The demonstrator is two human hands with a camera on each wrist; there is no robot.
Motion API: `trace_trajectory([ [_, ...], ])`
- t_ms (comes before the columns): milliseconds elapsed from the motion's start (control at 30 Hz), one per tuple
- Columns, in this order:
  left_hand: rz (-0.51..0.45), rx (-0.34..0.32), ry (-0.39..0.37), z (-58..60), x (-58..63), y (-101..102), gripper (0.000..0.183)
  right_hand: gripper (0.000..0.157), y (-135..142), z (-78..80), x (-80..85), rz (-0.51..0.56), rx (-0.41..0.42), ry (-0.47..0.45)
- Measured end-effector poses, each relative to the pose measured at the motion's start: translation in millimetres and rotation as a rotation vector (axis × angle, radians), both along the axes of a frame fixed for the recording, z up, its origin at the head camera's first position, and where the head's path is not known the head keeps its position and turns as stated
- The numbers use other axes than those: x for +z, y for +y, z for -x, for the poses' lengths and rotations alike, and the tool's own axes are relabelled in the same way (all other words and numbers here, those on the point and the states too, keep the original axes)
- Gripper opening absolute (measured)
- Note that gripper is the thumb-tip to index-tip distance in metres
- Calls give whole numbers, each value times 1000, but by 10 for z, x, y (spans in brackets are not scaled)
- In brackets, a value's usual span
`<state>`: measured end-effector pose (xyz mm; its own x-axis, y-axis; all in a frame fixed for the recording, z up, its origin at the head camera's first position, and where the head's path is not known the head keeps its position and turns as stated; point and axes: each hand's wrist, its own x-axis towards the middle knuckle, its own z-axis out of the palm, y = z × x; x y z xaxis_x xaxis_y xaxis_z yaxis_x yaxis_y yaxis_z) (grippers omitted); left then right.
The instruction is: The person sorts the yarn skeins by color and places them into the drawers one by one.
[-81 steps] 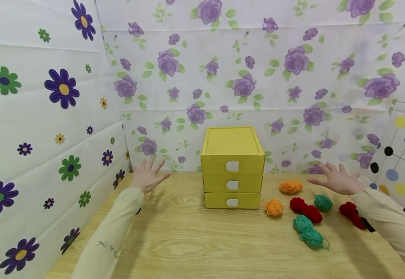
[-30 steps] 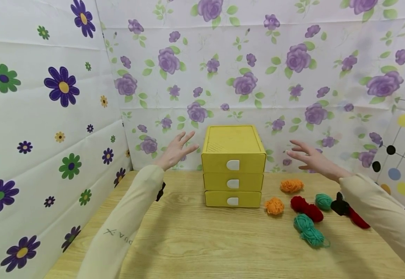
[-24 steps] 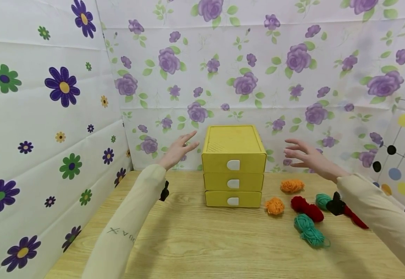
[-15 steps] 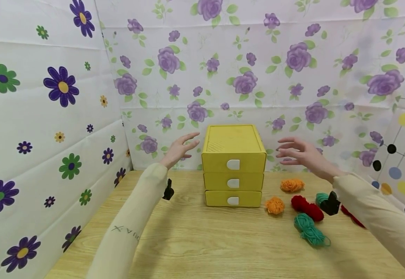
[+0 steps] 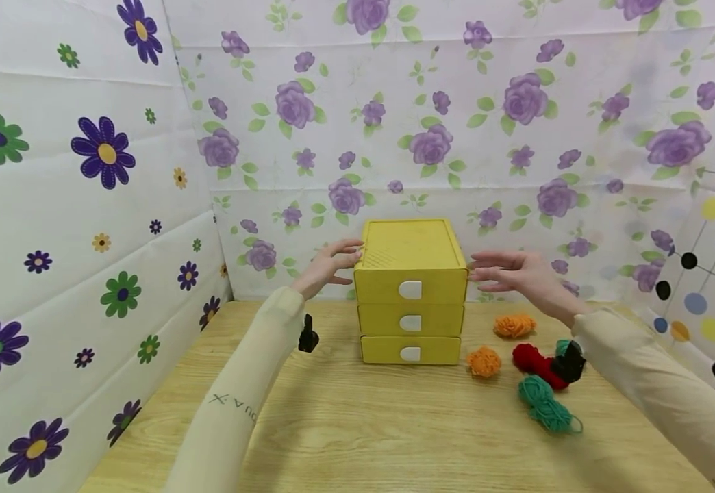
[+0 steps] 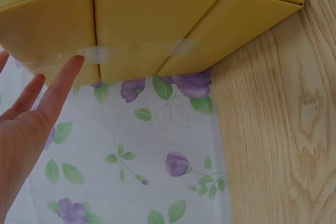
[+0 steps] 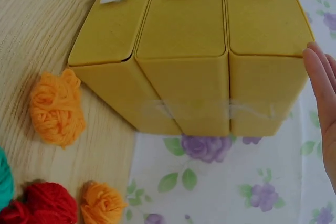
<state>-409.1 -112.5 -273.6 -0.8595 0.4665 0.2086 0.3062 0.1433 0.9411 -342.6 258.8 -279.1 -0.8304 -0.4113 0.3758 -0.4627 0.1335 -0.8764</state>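
A yellow chest of three small drawers (image 5: 411,245) with white tabs stands on the table, its drawers closed. At its upper left side is my left hand (image 5: 328,267), fingers extended, tips at or very near the edge. My right hand (image 5: 518,275) is at the upper right side in the same way, its fingers nearly straight. In the left wrist view, clear tape (image 6: 97,54) crosses the chest's side, and the spread fingers (image 6: 62,88) lie close to it. In the right wrist view, the fingertips (image 7: 315,59) meet or almost meet the top drawer's front corner.
To the chest's right lie balls of orange yarn (image 5: 483,361), red yarn (image 5: 533,359) and teal yarn (image 5: 547,405). Another orange skein (image 5: 514,325) sits behind them. The right wrist's black camera partly covers the red yarn. Flowered cloth (image 5: 296,171) hangs behind and at the left.
Both hands have moved inward from far apart, and now flank the upper part of the chest. The chest and yarn stay where they were. The spread fingers have drawn closer together.
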Motion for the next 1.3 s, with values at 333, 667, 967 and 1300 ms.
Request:
trace_trajectory([
  [333,-40,-49,-52,-99,76,59,48,44,-145,-30,0,45,42,-8],
  [667,-66,-5,-76,0,-8,65,46,41,-284,-32,-51,18,76,-33],
  [967,-60,13,-61,127,-92,75,43,41,-418,-42,-108,30,78,-46],
  [1300,-69,30,-71,124,-105,72,42,39,-565,-23,-201,-19,36,12],
])
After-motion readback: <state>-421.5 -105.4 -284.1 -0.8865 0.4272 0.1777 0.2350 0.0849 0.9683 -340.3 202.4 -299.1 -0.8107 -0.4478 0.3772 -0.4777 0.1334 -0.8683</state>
